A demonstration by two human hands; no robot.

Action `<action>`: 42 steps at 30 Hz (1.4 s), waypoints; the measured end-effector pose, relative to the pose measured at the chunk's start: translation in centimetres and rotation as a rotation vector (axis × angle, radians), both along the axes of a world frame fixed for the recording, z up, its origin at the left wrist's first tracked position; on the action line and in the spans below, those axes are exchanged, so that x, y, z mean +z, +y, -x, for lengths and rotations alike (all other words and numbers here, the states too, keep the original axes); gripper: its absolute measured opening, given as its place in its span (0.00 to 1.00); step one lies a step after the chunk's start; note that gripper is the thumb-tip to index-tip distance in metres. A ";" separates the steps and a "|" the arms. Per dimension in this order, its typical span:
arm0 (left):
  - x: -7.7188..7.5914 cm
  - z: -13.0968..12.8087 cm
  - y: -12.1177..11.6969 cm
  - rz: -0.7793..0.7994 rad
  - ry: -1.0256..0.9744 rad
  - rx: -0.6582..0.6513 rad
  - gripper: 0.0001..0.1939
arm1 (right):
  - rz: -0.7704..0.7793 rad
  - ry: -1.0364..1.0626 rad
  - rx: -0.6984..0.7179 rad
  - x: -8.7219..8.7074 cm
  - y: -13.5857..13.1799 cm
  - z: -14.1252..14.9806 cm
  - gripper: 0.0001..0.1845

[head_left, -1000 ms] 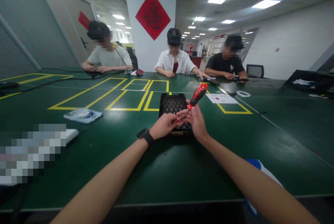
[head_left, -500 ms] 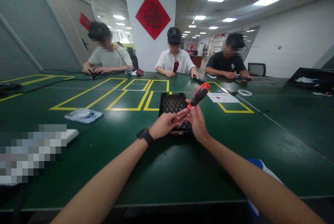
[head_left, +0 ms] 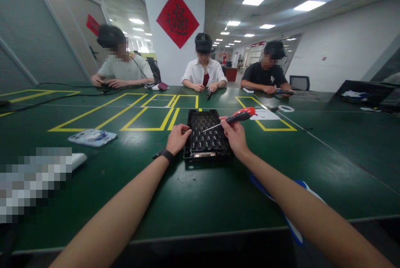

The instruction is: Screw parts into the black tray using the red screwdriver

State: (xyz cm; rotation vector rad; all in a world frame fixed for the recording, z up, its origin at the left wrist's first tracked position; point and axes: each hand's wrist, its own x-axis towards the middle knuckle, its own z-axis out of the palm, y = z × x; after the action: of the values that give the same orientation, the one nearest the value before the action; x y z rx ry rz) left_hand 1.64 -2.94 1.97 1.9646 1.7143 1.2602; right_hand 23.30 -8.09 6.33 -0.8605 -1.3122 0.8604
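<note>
A black rectangular tray (head_left: pixel 196 148) with rows of small metallic-looking pieces inside lies on the green table in front of me. My left hand (head_left: pixel 178 138) grips its left rim, fingers curled and thumb against the edge. In my right hand (head_left: pixel 235 134) is a screwdriver (head_left: pixel 240 115) with a red and black handle, held near the base of the shaft. Its thin shaft slants down to the left over the tray, the tip above the small pieces. Whether the tip touches anything I cannot tell.
A clear bag (head_left: pixel 93 137) and a pale pixelated object (head_left: pixel 34 180) lie to the left. On the right are a white paper (head_left: pixel 265 114), a tape ring (head_left: pixel 286 109) and a blue-and-white item (head_left: pixel 293 226) under my forearm. Three people sit across the green table (head_left: pixel 150 214).
My hands have parted: the left has gone from the screwdriver tip to the tray's left rim. The screwdriver has tilted flatter, its shaft now over the tray. The view has shifted slightly.
</note>
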 end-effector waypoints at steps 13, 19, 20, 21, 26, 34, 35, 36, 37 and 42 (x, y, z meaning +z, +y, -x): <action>-0.9 0.2 0.4 0.038 0.000 -0.051 0.12 | -0.058 -0.292 0.079 -1.2 0.4 -0.3 0.13; -0.5 0.1 -0.1 0.075 -0.033 -0.039 0.13 | -0.016 -0.086 0.003 -1.4 0.8 -0.2 0.15; -0.5 0.1 -0.2 0.072 -0.027 -0.034 0.13 | -0.001 -0.051 0.000 -1.4 0.9 -0.2 0.15; -0.5 0.1 -0.2 0.067 -0.015 -0.027 0.13 | 0.012 -0.022 -0.004 -1.4 1.0 -0.2 0.16; -0.7 0.7 0.3 0.065 0.073 -0.011 0.13 | 0.051 0.067 -0.043 -1.5 1.5 -0.5 0.18; 1.7 0.5 -1.1 -0.128 0.102 -0.096 0.13 | 0.118 0.136 -0.060 -2.1 1.8 -0.7 0.18; 2.2 0.1 -1.5 -0.097 0.055 -0.181 0.14 | 0.120 0.142 -0.062 -2.1 1.8 -0.7 0.18; 2.5 -0.4 -1.9 -0.047 0.020 -0.255 0.16 | 0.120 0.146 -0.064 -2.1 1.7 -0.7 0.18; 2.8 -0.8 -2.2 -0.013 0.002 -0.303 0.17 | 0.120 0.149 -0.065 -2.0 1.7 -0.7 0.18; 2.2 -1.9 -2.4 0.013 -0.017 -0.388 0.15 | 0.114 0.149 -0.049 -2.0 1.5 -0.6 0.18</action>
State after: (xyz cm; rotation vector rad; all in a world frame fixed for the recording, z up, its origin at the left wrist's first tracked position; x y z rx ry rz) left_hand 3.50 -5.30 4.21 2.1364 1.2450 1.1158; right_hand 23.87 -6.56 4.37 -0.8959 -1.1166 0.9498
